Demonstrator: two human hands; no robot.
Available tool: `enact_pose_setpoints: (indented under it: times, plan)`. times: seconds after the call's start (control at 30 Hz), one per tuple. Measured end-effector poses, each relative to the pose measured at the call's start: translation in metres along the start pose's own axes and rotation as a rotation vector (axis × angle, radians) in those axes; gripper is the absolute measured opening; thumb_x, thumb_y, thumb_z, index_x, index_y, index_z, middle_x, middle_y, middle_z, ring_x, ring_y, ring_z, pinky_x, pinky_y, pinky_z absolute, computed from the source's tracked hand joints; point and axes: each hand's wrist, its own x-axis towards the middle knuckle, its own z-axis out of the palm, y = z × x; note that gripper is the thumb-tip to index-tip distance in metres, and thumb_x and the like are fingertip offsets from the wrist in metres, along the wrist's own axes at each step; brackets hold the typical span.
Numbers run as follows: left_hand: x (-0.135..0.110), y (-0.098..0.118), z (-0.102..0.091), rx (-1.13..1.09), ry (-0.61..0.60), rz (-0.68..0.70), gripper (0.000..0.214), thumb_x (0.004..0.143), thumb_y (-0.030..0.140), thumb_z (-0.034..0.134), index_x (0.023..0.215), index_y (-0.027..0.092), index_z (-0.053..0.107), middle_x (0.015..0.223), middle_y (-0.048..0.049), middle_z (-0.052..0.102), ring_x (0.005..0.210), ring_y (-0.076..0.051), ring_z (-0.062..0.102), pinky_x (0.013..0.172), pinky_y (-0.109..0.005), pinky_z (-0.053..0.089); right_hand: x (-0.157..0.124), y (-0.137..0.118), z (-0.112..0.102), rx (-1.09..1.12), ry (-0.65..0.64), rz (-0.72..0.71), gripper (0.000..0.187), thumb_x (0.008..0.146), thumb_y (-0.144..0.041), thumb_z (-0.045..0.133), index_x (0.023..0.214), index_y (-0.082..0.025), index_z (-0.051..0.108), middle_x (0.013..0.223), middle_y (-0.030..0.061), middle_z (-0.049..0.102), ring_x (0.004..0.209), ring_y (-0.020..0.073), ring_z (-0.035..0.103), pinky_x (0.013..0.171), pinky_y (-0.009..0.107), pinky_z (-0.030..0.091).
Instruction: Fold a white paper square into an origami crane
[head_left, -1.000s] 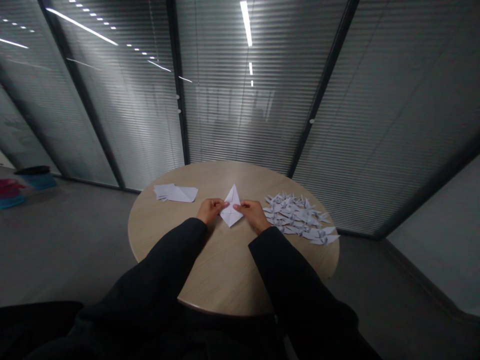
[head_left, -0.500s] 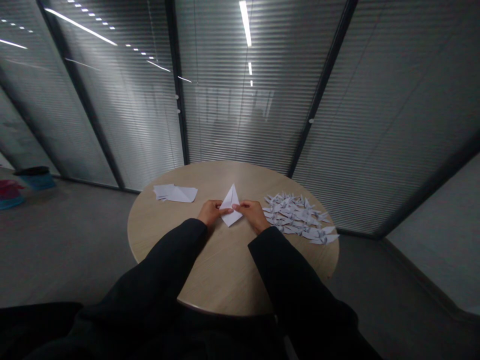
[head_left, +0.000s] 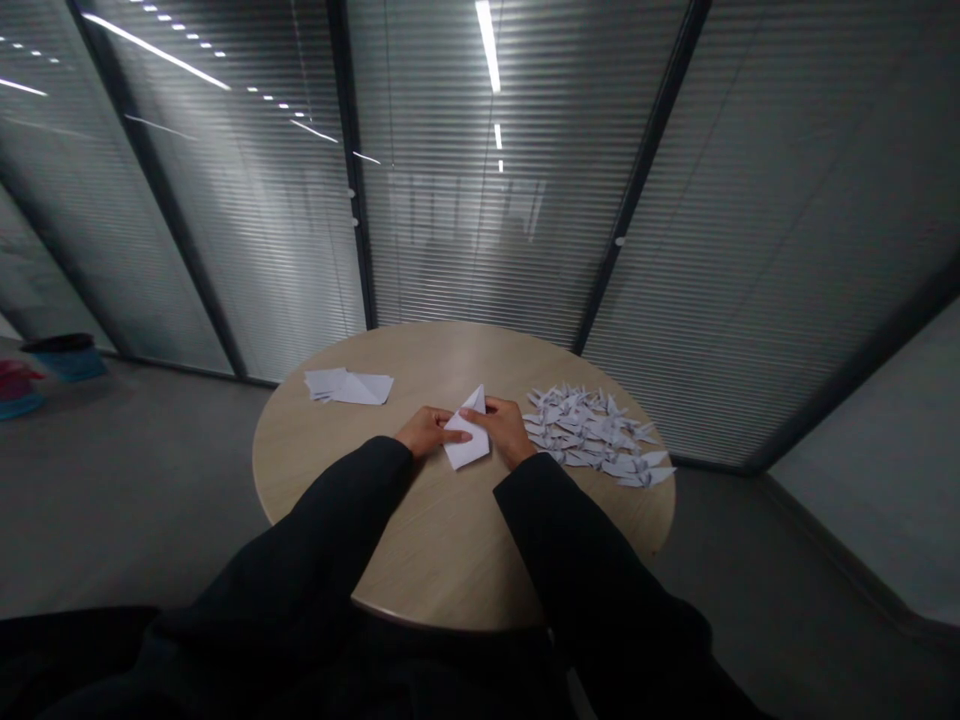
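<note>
Holding is confirmed for both hands: the left hand (head_left: 424, 431) closes on the left edge of a folded white paper (head_left: 465, 456), thumb laid on top, and the right hand (head_left: 507, 430) grips its upper right side, thumb likewise across the face. Fingers beneath the paper are largely hidden. The paper sits at mid-table between the hands, narrow tip pointing far; whether it rests on the surface or is slightly raised cannot be determined.

Step in hand, as judged: shaping or turning a partly made fold. The next move appears to call for matched edges, one hand steadying while the other presses the crease.

Right of the right hand, close by, lies a spread of white origami cranes (head_left: 592, 432), reaching toward the right table edge. Left and farther off, a fanned stack of white paper pieces (head_left: 361, 389) lies well apart from the left hand.

Open room on the round wooden table (head_left: 442, 550) is greatest on the near side; rightward movement is limited by the cranes. Beyond the far edge stands a glass partition with blinds (head_left: 480, 260).
</note>
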Motion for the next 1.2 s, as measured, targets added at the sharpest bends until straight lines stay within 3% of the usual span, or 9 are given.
enact_pose_setpoints:
  times: [0.17, 0.4, 0.53, 0.7, 0.83, 1.0, 1.2]
  plan:
    - [-0.0014, 0.0022, 0.0006, 0.027, -0.037, -0.014, 0.037, 0.045, 0.028, 0.084, 0.075, 0.010, 0.070, 0.066, -0.0043, 0.068, 0.061, -0.013, 0.058, 0.065, -0.029, 0.045, 0.0001, -0.0016, -0.0006, 0.032, 0.070, -0.073, 0.025, 0.059, -0.034, 0.070, 0.067, -0.012, 0.064, 0.062, 0.0015, 0.060, 0.056, 0.0126, 0.051, 0.052, 0.025, 0.038]
    - [0.0000, 0.0002, 0.0015, 0.066, -0.017, 0.006, 0.033, 0.048, 0.028, 0.083, 0.071, 0.010, 0.069, 0.064, -0.0028, 0.066, 0.056, -0.011, 0.055, 0.058, -0.025, 0.042, 0.0000, -0.0026, -0.0001, 0.068, 0.122, -0.071, 0.027, 0.063, -0.039, 0.068, 0.064, -0.013, 0.064, 0.058, -0.0001, 0.057, 0.054, 0.0119, 0.047, 0.050, 0.024, 0.034]
    - [0.0022, -0.0040, 0.0020, 0.113, 0.040, 0.027, 0.035, 0.047, 0.032, 0.083, 0.069, 0.009, 0.068, 0.062, -0.0033, 0.066, 0.055, -0.012, 0.055, 0.056, -0.025, 0.040, 0.0015, -0.0026, -0.0009, 0.098, 0.079, -0.055, 0.030, 0.064, -0.041, 0.068, 0.072, -0.013, 0.068, 0.065, 0.0020, 0.062, 0.059, 0.0133, 0.051, 0.055, 0.025, 0.037]
    - [0.0041, -0.0064, 0.0015, 0.019, 0.068, 0.051, 0.042, 0.053, 0.042, 0.079, 0.073, 0.008, 0.066, 0.061, -0.0039, 0.063, 0.052, -0.012, 0.053, 0.052, -0.024, 0.036, 0.0023, 0.0002, -0.0008, 0.097, -0.012, -0.062, 0.031, 0.065, -0.043, 0.067, 0.076, -0.013, 0.070, 0.074, 0.0044, 0.066, 0.068, 0.0160, 0.056, 0.060, 0.026, 0.039]
    - [0.0033, -0.0056, 0.0004, 0.049, 0.110, 0.074, 0.041, 0.056, 0.046, 0.076, 0.067, 0.008, 0.064, 0.054, -0.0010, 0.057, 0.047, -0.009, 0.046, 0.047, -0.023, 0.029, -0.0005, -0.0031, 0.0008, 0.076, -0.056, -0.082, 0.030, 0.066, -0.042, 0.067, 0.074, -0.013, 0.068, 0.070, 0.0027, 0.064, 0.066, 0.0146, 0.054, 0.059, 0.026, 0.038]
    - [0.0002, -0.0022, 0.0035, 0.057, 0.102, 0.034, 0.040, 0.055, 0.046, 0.076, 0.064, 0.008, 0.064, 0.054, -0.0015, 0.057, 0.047, -0.009, 0.046, 0.047, -0.023, 0.030, -0.0034, -0.0091, 0.0012, 0.025, 0.038, -0.152, 0.027, 0.066, -0.041, 0.067, 0.062, -0.014, 0.063, 0.059, -0.0010, 0.057, 0.058, 0.0118, 0.048, 0.056, 0.024, 0.035]
    - [-0.0009, 0.0020, 0.0064, 0.041, 0.082, 0.004, 0.037, 0.055, 0.042, 0.077, 0.065, 0.007, 0.067, 0.056, -0.0038, 0.061, 0.049, -0.011, 0.049, 0.050, -0.024, 0.034, -0.0007, -0.0070, 0.0001, 0.015, 0.079, -0.140, 0.028, 0.069, -0.041, 0.061, 0.068, -0.014, 0.068, 0.065, 0.0025, 0.062, 0.064, 0.0144, 0.052, 0.058, 0.026, 0.036]
